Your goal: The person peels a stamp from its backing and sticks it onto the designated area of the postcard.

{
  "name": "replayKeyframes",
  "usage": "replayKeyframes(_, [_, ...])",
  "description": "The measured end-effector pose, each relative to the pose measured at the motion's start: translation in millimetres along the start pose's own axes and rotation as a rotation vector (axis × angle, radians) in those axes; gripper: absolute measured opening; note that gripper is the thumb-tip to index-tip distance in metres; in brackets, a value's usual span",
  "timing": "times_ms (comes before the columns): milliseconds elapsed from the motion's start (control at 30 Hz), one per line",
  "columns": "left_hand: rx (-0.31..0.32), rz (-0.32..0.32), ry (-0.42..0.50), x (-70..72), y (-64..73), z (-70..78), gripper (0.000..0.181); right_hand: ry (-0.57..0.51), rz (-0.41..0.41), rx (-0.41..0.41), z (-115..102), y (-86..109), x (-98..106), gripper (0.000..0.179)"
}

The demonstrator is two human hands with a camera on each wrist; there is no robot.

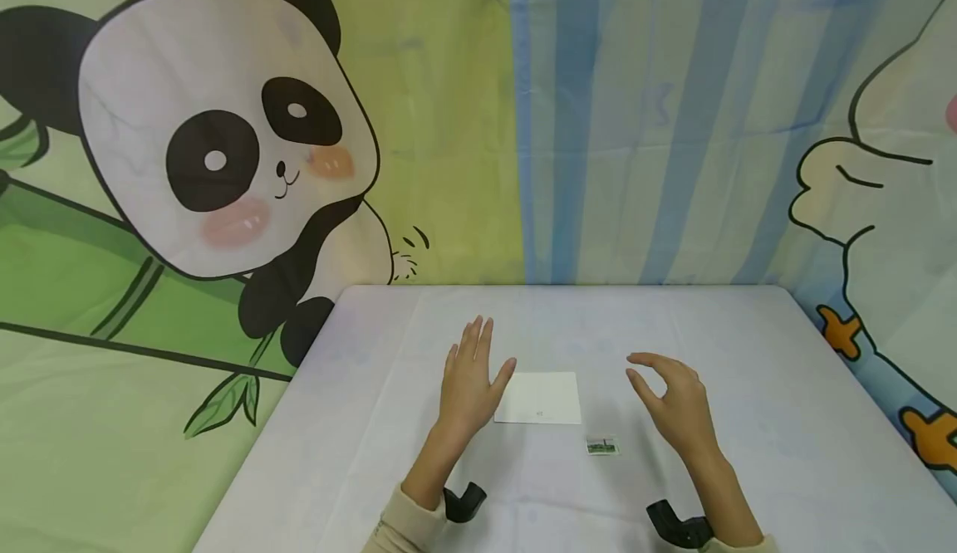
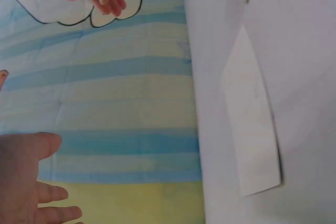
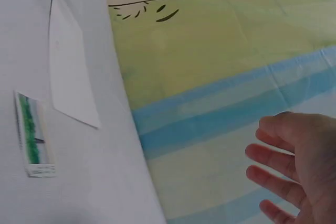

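A blank white card [image 1: 538,399], perhaps an envelope, lies flat on the table, with a tiny mark near its near edge. Just right of its near corner is a small stamp-like picture [image 1: 601,446] with a green scene and a pale border, seen larger in the right wrist view [image 3: 38,135]. My left hand [image 1: 469,387] is raised at the card's left side, its fingers straight and the thumb spread. To the right of both papers my right hand [image 1: 679,408] hovers, thumb and forefinger curved but apart. Neither hand holds anything.
A white cloth covers the table [image 1: 336,453]. Behind it hangs a printed curtain [image 1: 449,163] with a panda and blue stripes. Black wrist mounts [image 1: 465,503] sit at both sleeves.
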State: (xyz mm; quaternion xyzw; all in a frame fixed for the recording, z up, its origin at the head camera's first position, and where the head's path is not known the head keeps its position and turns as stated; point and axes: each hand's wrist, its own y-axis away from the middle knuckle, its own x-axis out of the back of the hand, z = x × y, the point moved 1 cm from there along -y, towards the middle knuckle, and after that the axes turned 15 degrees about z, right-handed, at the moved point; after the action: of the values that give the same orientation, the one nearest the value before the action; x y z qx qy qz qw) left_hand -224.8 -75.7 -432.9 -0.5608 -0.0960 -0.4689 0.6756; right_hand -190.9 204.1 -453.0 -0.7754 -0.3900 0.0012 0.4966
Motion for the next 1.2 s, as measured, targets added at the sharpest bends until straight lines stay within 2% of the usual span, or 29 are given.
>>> replayKeyframes(167, [-0.018, -0.012, 0.042, -17.9, 17.9, 1.6, 0.065, -0.094, 0.001, -0.041, 16, 25.8, -7, 0.022])
replayKeyframes(300, [-0.011, -0.051, 0.049, -34.0, 29.5, -1.3, 0.063, -0.123, -0.016, -0.118, 33, 42.6, -14, 0.021])
replayKeyframes(433, [0.005, -0.121, 0.027, -50.5, 43.9, -7.1, 0.063, -0.153, -0.114, -0.238, 44, 57.9, -19, 0.022])
replayKeyframes(533, [0.018, -0.171, 0.009, -62.0, 55.3, -12.8, 0.064, -0.207, -0.225, -0.327, 45, 68.2, -21, 0.025])
replayKeyframes(667, [0.028, -0.197, 0.008, -73.6, 66.3, -19.2, 0.065, -0.242, -0.324, -0.373, 47, 79.4, -25, 0.028])
replayKeyframes(800, [0.009, -0.193, 0.002, -80.1, 72.4, -23.4, 0.065, -0.246, -0.36, -0.406, 49, 84.8, -27, 0.028])
replayKeyframes(967, [-0.039, -0.193, -0.05, -86.6, 80.2, -29.3, 0.062, -0.241, -0.394, -0.405, 51, 90.0, -30, 0.027])
replayKeyframes(1200, [-0.066, -0.206, -0.099, -90.0, 88.3, -34.0, 0.061, -0.247, -0.415, -0.286, 51, 93.5, -32, 0.032])
